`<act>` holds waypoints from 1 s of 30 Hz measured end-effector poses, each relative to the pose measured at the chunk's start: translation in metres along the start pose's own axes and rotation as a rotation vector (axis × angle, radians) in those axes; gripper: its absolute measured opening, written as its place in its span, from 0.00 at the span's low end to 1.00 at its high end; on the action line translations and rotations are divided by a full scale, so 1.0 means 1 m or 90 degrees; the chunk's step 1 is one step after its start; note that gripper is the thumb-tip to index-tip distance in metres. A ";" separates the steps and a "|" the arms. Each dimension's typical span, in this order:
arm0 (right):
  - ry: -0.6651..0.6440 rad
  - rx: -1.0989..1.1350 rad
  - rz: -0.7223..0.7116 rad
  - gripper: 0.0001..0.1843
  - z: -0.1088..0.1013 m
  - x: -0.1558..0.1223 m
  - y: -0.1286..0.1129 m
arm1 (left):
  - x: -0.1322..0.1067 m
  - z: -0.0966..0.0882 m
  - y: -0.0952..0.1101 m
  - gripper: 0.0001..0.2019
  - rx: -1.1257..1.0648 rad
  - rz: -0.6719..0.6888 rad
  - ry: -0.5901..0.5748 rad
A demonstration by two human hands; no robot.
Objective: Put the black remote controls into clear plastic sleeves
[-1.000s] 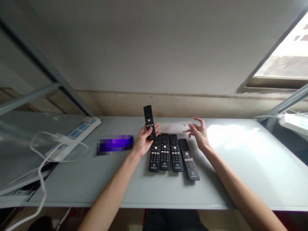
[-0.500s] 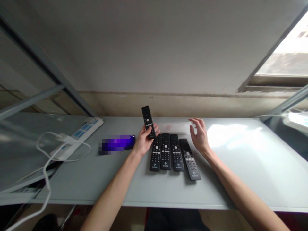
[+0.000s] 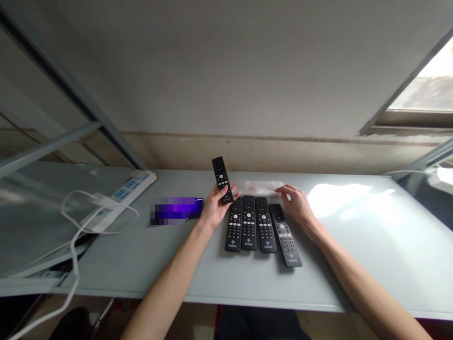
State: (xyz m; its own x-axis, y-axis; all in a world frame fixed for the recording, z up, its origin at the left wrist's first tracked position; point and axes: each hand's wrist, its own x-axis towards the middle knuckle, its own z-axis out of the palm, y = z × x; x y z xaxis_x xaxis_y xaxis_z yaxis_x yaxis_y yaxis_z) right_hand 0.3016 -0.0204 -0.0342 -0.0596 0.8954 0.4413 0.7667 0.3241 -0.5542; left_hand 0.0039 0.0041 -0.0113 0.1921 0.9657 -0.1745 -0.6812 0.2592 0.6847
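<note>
My left hand (image 3: 215,206) is closed around the lower end of a black remote control (image 3: 222,177), held tilted up above the table with its buttons facing me. Below it several more black remote controls lie side by side, among them one at the left (image 3: 234,226), one beside it (image 3: 249,224) and another (image 3: 265,226). A slightly greyer remote control (image 3: 286,238) lies at an angle at the right end. My right hand (image 3: 294,203) pinches the right end of a clear plastic bag (image 3: 260,186) that lies flat behind the row.
A phone (image 3: 177,210) with a blurred purple screen lies left of my left hand. Farther left, a white power strip (image 3: 120,200) with a plugged-in charger and white cable (image 3: 72,264) runs along the table (image 3: 198,283). A wall (image 3: 226,85) rises behind; a window is at right.
My right hand has moved from open above the table down and left onto the plastic bag, its fingers closing at the bag's end. My left hand still holds the remote control.
</note>
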 end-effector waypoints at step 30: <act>-0.174 0.262 0.315 0.38 -0.063 -0.030 -0.009 | -0.022 0.017 -0.012 0.22 1.001 0.530 -0.319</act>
State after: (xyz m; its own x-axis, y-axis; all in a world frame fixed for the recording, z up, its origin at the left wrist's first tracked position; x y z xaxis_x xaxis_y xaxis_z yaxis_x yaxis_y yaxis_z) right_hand 0.3368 -0.0694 0.0018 0.0348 0.9948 -0.0955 0.4442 -0.1010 -0.8902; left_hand 0.0193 -0.0200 -0.0037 0.5585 0.6521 0.5126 0.4510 -0.7574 0.4722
